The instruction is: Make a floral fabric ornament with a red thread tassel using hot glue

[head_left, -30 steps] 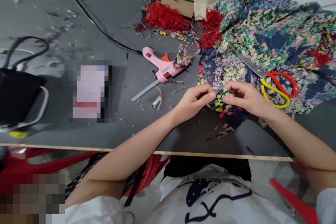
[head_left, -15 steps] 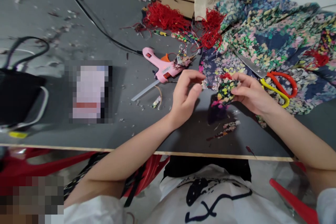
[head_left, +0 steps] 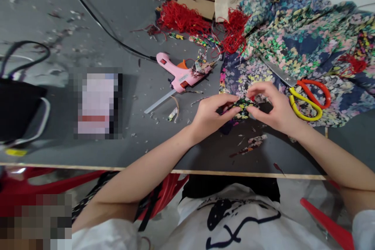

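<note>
Left hand (head_left: 211, 114) and right hand (head_left: 274, 107) both pinched on small floral fabric piece (head_left: 241, 106), scissors (head_left: 304, 95) just beside, glue gun (head_left: 181, 74) near

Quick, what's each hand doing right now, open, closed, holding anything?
Left hand: closed, pinching the small folded floral fabric piece.
Right hand: closed, pinching the same fabric piece from the other side.

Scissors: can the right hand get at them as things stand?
Probably yes, once freed: the scissors lie uncovered on the floral fabric just beside the right hand, which currently pinches a small fabric piece with the left hand.
</note>
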Action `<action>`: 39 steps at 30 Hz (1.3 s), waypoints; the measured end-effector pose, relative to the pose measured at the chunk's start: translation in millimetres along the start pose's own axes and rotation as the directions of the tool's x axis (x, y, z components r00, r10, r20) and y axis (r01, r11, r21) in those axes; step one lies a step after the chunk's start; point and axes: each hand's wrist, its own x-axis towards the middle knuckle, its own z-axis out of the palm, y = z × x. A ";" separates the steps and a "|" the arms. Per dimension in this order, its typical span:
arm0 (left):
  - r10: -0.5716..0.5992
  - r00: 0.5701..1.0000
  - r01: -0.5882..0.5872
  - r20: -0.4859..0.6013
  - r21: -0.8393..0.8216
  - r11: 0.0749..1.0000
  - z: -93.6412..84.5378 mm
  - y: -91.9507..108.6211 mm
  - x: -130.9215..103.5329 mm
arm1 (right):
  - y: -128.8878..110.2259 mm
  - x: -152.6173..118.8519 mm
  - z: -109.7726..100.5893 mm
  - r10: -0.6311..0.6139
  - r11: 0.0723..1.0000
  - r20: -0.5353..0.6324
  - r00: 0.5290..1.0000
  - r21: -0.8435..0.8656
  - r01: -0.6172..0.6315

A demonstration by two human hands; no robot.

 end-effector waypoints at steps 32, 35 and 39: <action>0.381 0.899 -0.329 -0.214 0.243 0.912 -8.8 9.1 -2.9 | -12.3 -15.6 15.7 -0.242 0.963 -0.148 0.959 -0.153 0.220; 0.425 0.884 -0.346 -0.195 0.340 0.874 -9.5 8.7 -2.6 | -8.8 -16.9 18.7 -0.149 0.986 -0.140 0.979 -0.095 0.137; 0.408 0.899 -0.309 -0.162 0.425 0.851 -9.8 8.7 -2.4 | -3.9 -16.9 22.7 -0.138 0.989 -0.166 0.976 -0.073 0.128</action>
